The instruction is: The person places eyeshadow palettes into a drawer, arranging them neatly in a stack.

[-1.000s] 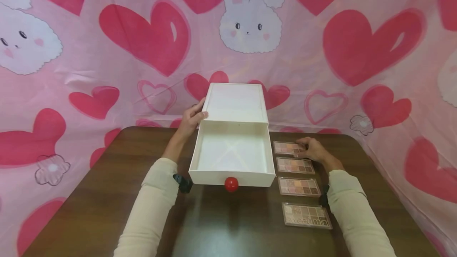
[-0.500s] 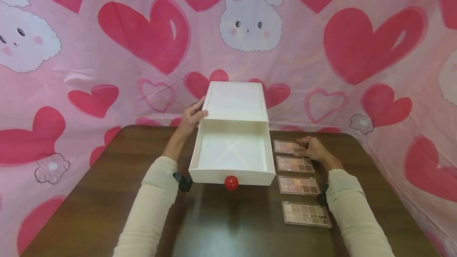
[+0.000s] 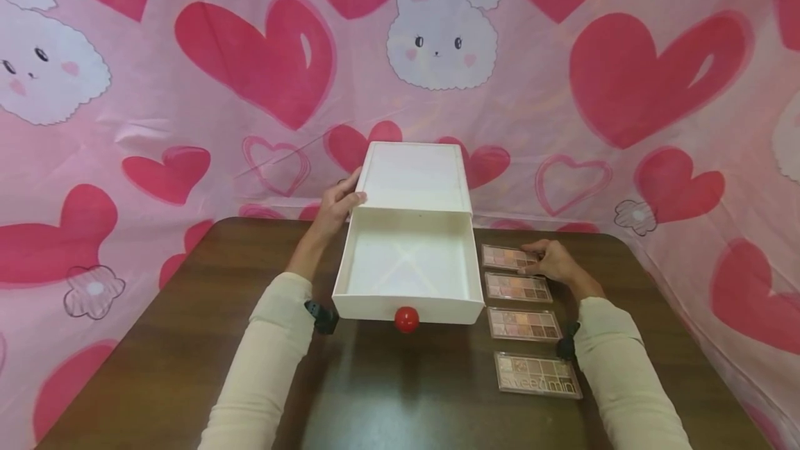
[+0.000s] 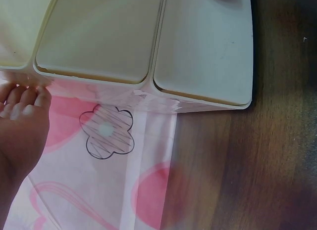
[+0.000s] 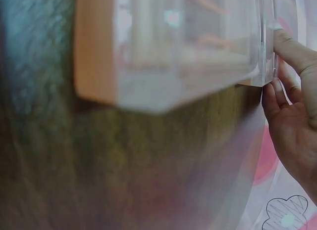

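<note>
A pink cloth [image 3: 362,82] of hearts [image 3: 656,82] and rabbits [image 3: 442,54] hangs behind a brown table [image 3: 169,360].

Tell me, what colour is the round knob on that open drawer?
Bright red; the knob on the white drawer shows best in the head view.

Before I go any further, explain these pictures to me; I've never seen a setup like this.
There is no robot here: you see a person's bare left hand and right hand. The wide picture comes from a camera worn on the head; the two closer ones come from a camera on each wrist. On the dark wooden table stands a white drawer unit, with one drawer open, its red knob facing the person. Beside it, on the person's right, four flat palettes lie in a column. The left hand rests against the unit's left side; the right hand pinches the farthest palette.
</note>
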A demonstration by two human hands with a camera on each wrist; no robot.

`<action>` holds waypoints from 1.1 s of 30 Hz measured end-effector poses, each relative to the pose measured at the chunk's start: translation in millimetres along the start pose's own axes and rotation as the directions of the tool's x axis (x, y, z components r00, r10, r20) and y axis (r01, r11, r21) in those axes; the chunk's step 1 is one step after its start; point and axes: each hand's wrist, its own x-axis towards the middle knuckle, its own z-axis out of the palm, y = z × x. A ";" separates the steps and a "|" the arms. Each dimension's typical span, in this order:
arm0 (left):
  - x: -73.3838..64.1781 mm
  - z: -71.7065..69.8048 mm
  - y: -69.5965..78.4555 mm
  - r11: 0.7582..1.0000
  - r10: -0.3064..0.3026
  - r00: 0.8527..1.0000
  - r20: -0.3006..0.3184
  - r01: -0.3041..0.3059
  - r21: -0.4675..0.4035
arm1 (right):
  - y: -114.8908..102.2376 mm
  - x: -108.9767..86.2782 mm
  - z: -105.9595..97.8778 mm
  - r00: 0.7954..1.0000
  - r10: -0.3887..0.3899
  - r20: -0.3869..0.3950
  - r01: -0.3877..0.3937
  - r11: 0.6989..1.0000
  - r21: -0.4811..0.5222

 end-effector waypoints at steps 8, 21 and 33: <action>0.0 1.6 -1.9 1.000 0.011 1.000 -0.006 -0.011 -0.025 | 5.2 -5.1 -4.6 0.998 -0.045 -0.046 0.047 0.998 0.049; -2.6 1.8 2.1 0.999 -0.010 1.000 0.025 0.011 -0.032 | -19.8 -21.6 -22.8 0.998 -0.005 -0.061 0.007 1.000 0.026; -0.8 2.2 0.3 0.999 0.004 1.000 0.017 -0.004 -0.044 | -49.8 -58.2 -40.4 0.980 -0.073 -0.188 0.086 0.994 0.060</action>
